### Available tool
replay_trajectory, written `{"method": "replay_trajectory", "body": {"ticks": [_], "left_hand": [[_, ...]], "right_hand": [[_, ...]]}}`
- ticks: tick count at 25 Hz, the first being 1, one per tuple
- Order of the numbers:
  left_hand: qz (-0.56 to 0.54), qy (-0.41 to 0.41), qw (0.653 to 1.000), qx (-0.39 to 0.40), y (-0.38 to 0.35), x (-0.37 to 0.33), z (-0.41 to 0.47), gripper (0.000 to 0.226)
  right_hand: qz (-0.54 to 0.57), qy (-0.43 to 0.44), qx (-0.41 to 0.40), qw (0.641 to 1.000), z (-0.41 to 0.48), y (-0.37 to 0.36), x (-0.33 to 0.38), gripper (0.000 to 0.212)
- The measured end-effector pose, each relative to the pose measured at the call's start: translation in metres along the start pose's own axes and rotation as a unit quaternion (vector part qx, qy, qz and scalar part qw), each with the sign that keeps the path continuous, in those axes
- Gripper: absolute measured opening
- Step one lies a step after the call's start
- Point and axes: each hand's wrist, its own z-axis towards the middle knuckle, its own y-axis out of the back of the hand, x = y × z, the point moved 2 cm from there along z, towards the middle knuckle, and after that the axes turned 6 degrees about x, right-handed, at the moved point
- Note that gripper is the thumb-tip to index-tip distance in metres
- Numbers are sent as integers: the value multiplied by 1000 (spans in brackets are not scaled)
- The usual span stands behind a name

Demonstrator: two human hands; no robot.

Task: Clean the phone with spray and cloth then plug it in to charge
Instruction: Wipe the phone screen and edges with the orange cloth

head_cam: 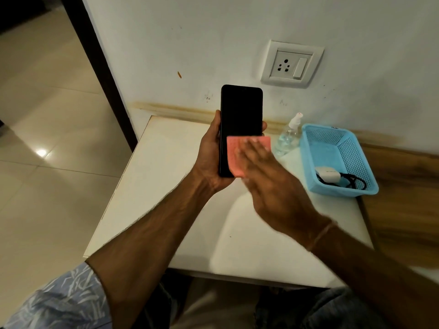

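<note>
Above a white table (166, 186) by the wall, the left hand (211, 157) grips the phone (241, 110) upright, long axis pointing away, while the flat-open right hand (268, 176) presses a pink cloth (234, 153) on its lower screen.

Glossy black glass on the phone (241, 110), soft pink cloth (234, 157) over it, perforated blue plastic basket (356, 162) at right, clear plastic spray bottle (286, 138), smooth matt white tabletop (154, 186), shiny tiled floor (47, 162).
</note>
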Motion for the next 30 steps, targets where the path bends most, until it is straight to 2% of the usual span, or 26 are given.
{"method": "replay_trajectory", "body": {"ticks": [3,5,8,11,13,15,17,19,23,25,26,28,29,30], "left_hand": [[-5,-4,1000,-23,0,2,-2,63],[-8,-9,999,-33,-1,5,-2,59],[-21,-15,999,-38,1,6,-2,61],[-35,-25,999,-23,2,0,-3,62],[-24,-17,999,-21,3,-4,-3,71],[-5,-14,999,-32,4,-5,-3,73],[5,-16,999,-37,2,0,-4,63],[-5,-17,999,-45,-1,5,-4,58],[-29,-14,999,-32,-1,-1,-5,62],[-30,-6,999,-26,-1,-5,-5,67],[-27,-3,999,-33,0,-4,-4,68],[-11,-3,999,-45,1,2,-3,63],[-6,-2,999,-51,1,5,-3,58],[-10,-1,998,-57,0,7,-3,54]], "right_hand": [[35,-108,-50,992,54,21,-19,51],[33,-146,-54,987,89,30,-26,52],[8,-91,-36,995,102,23,-6,51],[38,8,-13,999,64,7,18,49],[14,32,2,999,36,2,13,49],[14,-25,-16,999,34,10,-5,50],[53,-119,-52,990,60,22,-17,52],[65,-141,-55,986,88,30,-14,52],[35,-5,-16,999,62,4,16,51],[12,41,3,999,40,4,6,51],[14,13,-10,1000,43,9,-6,51],[60,-117,-50,990,64,24,-20,52],[70,-143,-56,986,75,28,-15,53],[55,-114,-57,990,82,25,-3,52]]}}
